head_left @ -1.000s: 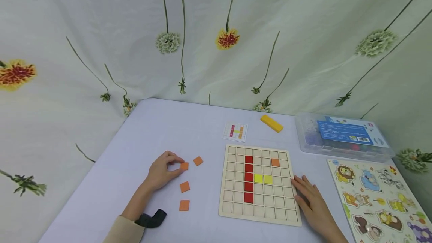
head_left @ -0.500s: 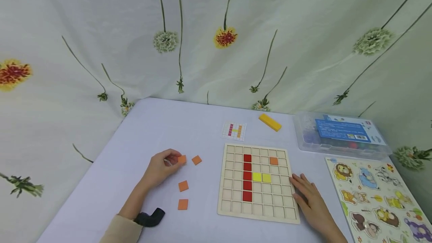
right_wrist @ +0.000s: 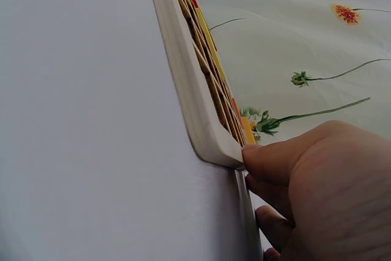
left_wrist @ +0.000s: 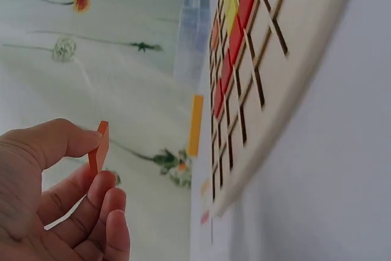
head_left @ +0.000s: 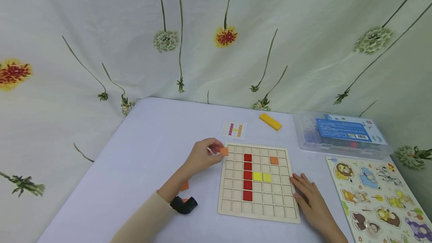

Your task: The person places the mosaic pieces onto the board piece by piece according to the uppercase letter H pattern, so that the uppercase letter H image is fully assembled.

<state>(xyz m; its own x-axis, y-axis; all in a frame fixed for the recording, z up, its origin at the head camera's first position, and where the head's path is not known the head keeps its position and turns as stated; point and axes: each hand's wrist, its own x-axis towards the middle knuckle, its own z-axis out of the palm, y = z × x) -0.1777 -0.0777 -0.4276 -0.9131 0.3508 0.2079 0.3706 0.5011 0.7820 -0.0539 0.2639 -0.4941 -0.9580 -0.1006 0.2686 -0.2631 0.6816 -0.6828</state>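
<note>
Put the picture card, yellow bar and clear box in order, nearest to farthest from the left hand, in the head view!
1. Picture card: beyond the left hand, slightly right.
2. Yellow bar: farther right, behind the grid board.
3. Clear box: farthest right of these three.

I wear a long beige sleeve (head_left: 146, 218) on my left arm (head_left: 173, 186), plain and soft-looking, stopping short of the wrist. Beside its cuff (head_left: 164, 202) juts a stubby black piece (head_left: 183, 206), bent like an elbow, its surface dull. My left hand (head_left: 201, 157) is bare, as are my right hand (head_left: 309, 197) and the forearm (head_left: 333, 231) behind it.
</note>
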